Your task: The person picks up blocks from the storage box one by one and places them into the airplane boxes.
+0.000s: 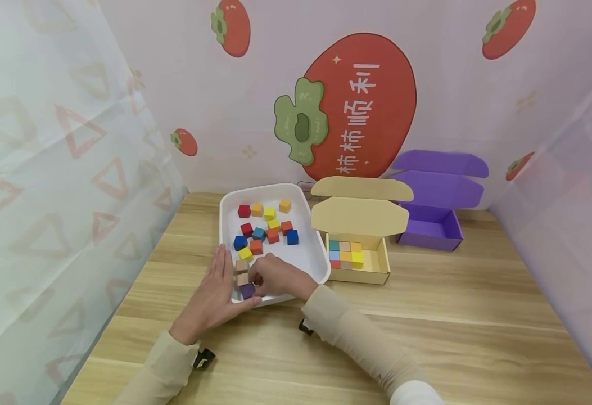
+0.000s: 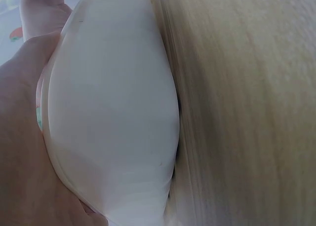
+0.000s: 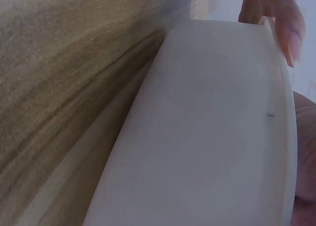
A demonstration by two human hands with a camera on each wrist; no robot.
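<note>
A white tray (image 1: 303, 260) holds several small cubes, among them red, orange, yellow and blue ones. My left hand (image 1: 213, 293) rests on its near-left corner, fingers straight along the left rim and thumb along the front; the left wrist view shows this hand (image 2: 29, 132) against the tray wall (image 2: 113, 107). My right hand (image 1: 279, 277) reaches over the front rim with curled fingers, beside two plain wood cubes (image 1: 242, 266) and a purple cube (image 1: 247, 291). Whether it pinches a cube is hidden. In the right wrist view, the tray's outer wall (image 3: 197, 122) covers most of it.
Right of the tray stands an open cream box (image 1: 384, 261) with rows of coloured cubes in its left part. Behind it to the right is an open purple box (image 1: 429, 242). Both stand on the wooden table (image 1: 457, 315), with printed curtains (image 1: 255, 112) around it.
</note>
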